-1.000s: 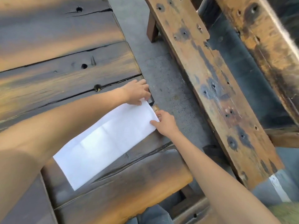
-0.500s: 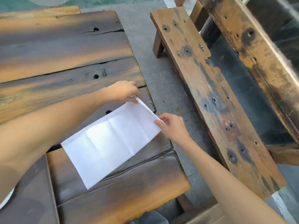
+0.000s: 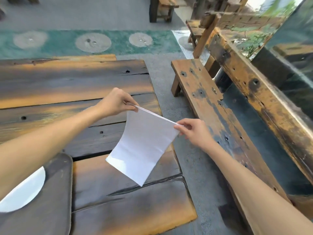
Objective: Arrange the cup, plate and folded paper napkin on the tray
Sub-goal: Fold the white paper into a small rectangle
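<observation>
A white paper napkin (image 3: 144, 146) hangs in the air above the right end of the wooden table (image 3: 67, 85). My left hand (image 3: 115, 103) pinches its far top corner and my right hand (image 3: 194, 131) pinches its near top corner; the sheet curves down between them. At the lower left lies a dark grey tray (image 3: 55, 192) with rounded corners. A white plate (image 3: 23, 192) rests on it, partly hidden by my left forearm. No cup is in view.
A worn wooden bench (image 3: 211, 112) with a high backrest runs along the right side, with a strip of concrete floor between it and the table. More wooden furniture stands at the back, past a green band with round pale patches.
Both hands have lifted the napkin's far edge off the table, so the sheet now hangs instead of lying flat. The view has tilted up, showing the tray and plate.
</observation>
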